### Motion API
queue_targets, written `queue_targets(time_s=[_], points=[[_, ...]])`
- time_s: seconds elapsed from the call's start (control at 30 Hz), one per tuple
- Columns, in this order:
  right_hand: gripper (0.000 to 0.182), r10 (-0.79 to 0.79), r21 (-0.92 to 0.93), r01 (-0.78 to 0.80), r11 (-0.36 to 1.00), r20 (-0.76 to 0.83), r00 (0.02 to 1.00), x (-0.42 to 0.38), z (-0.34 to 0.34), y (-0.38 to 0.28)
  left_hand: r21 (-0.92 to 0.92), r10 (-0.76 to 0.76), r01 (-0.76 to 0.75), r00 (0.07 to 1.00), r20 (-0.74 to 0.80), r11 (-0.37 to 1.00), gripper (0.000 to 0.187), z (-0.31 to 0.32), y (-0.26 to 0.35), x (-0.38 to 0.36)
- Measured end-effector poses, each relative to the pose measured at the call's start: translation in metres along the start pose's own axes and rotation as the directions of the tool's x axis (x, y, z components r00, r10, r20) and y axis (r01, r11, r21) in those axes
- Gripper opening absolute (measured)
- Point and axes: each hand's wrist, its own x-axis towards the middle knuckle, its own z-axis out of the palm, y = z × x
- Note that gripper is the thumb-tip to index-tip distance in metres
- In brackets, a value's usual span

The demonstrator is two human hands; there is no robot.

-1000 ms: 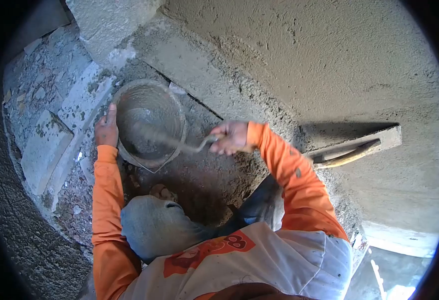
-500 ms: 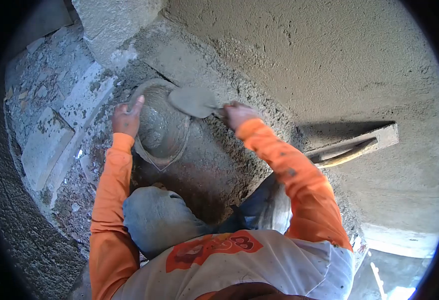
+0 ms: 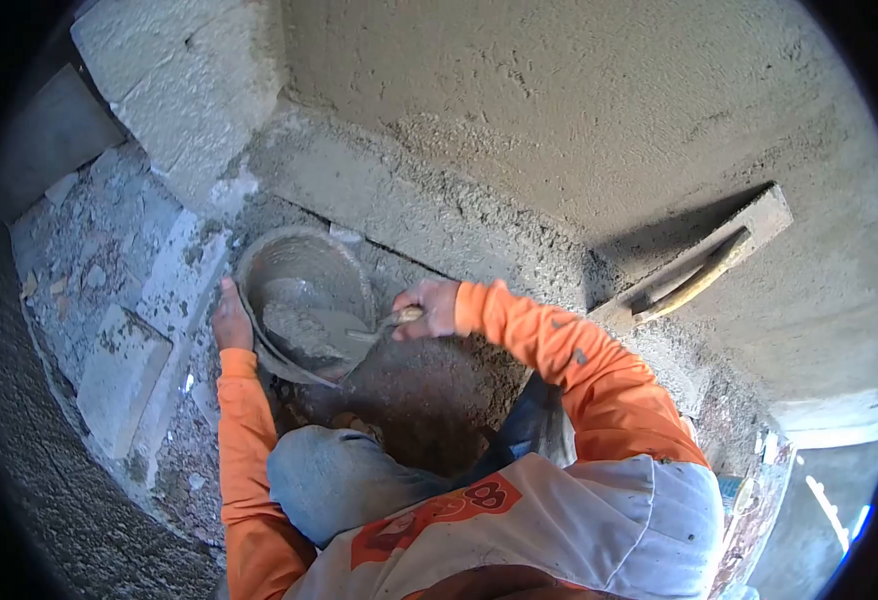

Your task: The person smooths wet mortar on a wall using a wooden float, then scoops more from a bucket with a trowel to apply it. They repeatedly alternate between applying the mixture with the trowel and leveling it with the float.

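Observation:
A round, mortar-smeared bucket [image 3: 357,268] stands in front of me, tilted slightly, with wet grey mortar inside. My left hand [image 3: 230,318] grips its left rim. My right hand [image 3: 427,309] is closed on the handle of a trowel [image 3: 329,331], at the right side of the bucket. The trowel's blade is down inside the bucket, against the mortar, and its outline partly blends with the mortar.
A long float [image 3: 709,262] with a curved wooden handle rests against the plastered wall [image 3: 559,90] at the right. Pale blocks [image 3: 179,90] stand at the upper left. A broken slab [image 3: 122,380] and rubble [image 3: 89,240] lie at the left.
The trowel has gone from above the bucket's right rim down into the bucket, with my right hand lower and further left. The bucket now leans less toward me. The view has shifted.

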Motion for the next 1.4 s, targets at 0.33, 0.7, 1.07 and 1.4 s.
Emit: queue_targets(time_s=[0.33, 0.7, 1.07, 1.4], points=[[0.024, 0.315, 0.28, 0.525, 0.804, -0.949, 0.023, -0.137, -0.04, 0.088, 0.03, -0.048, 0.046, 0.997, 0.058, 0.998, 0.063, 0.009, -0.005, 0.007], [0.023, -0.207, -0.929, -0.15, 0.338, -0.229, 0.951, 0.106, 0.033, 0.011, -0.113, 0.218, -0.234, 0.967, -0.134, 0.966, 0.05, 0.03, 0.019, -0.041], [0.037, -0.272, -0.33, 0.191, 0.925, -0.222, 0.936, -0.007, 0.01, -0.037, 0.034, -0.065, 0.064, 0.997, 0.045, 0.997, 0.073, -0.014, -0.028, 0.014], [0.025, 0.399, 0.522, 0.573, 0.633, -0.853, 0.336, -0.107, -0.089, 0.069, -0.027, -0.082, 0.081, 0.996, -0.022, 0.996, 0.075, -0.012, -0.007, -0.003]])
